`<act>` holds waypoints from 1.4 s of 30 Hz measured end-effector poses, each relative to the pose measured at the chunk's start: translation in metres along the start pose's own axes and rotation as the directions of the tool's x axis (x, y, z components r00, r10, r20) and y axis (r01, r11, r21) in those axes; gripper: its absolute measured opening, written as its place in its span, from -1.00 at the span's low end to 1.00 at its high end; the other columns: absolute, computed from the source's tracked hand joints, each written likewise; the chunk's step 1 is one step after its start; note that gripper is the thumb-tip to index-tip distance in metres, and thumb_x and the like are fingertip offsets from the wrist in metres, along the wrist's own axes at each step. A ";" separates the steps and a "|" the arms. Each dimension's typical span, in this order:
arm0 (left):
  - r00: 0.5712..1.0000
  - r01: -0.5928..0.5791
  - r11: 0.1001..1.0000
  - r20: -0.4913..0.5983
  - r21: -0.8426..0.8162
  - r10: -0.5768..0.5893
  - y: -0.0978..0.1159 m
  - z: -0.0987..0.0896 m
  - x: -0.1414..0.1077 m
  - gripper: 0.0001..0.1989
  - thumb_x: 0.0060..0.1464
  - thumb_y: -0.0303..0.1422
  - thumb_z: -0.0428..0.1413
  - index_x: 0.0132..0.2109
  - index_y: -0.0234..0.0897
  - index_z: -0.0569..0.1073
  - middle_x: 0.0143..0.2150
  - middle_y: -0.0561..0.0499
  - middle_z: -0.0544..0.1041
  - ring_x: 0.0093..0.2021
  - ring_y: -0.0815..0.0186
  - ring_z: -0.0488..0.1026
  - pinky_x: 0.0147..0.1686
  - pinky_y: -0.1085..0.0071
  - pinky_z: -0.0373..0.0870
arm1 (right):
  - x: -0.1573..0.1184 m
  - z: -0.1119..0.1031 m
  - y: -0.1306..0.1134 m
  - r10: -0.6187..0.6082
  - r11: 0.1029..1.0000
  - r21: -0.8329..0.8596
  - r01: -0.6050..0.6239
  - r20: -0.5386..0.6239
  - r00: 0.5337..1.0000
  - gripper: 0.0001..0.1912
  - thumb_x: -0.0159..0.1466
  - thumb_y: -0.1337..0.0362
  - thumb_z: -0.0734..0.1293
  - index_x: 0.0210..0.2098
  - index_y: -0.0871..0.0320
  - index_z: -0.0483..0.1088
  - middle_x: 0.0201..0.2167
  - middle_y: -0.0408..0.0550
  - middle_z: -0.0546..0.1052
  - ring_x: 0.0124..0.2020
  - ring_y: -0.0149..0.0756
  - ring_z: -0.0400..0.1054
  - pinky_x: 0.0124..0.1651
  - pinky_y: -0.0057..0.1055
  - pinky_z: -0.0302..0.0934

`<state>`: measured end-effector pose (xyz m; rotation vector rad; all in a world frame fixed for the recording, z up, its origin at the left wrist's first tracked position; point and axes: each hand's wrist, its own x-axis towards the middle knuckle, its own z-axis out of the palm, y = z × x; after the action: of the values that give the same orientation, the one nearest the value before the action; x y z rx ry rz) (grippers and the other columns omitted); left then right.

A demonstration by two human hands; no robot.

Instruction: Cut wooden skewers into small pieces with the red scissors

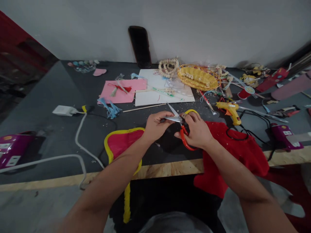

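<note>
My right hand [196, 131] grips a pair of scissors [186, 138] with red on the handle; the blades stand apart and point left. Behind those fingers a yellow curved piece [193, 112] shows, and I cannot tell what it belongs to. My left hand [157, 124] is closed in a pinch at the lower blade; anything small between its fingertips is hidden. Under my left forearm lies a pink fan-like piece [123, 141] with fuzzy yellow edging, its yellow stem hanging over the table edge. Red cloth [218, 155] lies under my right forearm.
Behind my hands are a white board [145, 97], pink paper [104, 94], blue tassels [110, 108] and a yellow wicker basket [199, 77]. A yellow glue gun [228, 110] lies right. A phone [140, 47] leans on the wall. A white cable [79, 136] crosses the left side.
</note>
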<state>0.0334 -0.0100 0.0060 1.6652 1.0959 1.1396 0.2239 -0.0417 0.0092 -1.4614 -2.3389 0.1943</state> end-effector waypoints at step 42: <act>0.994 0.060 0.996 0.096 -0.072 -0.053 0.004 -0.002 0.002 -0.92 -0.05 -0.40 0.14 -0.43 -0.29 0.51 -0.51 0.05 0.54 -0.48 0.39 0.41 -0.41 0.48 0.32 | 0.001 0.001 0.003 -0.013 0.999 0.053 0.012 0.020 1.000 -0.31 0.16 -0.14 0.31 0.09 0.23 0.24 -0.06 0.19 0.36 0.02 0.07 0.24 0.07 -0.01 0.25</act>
<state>0.0330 -0.0087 0.0106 1.6038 1.0230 1.0430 0.2254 -0.0399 0.0075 -1.4266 -2.3401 0.2665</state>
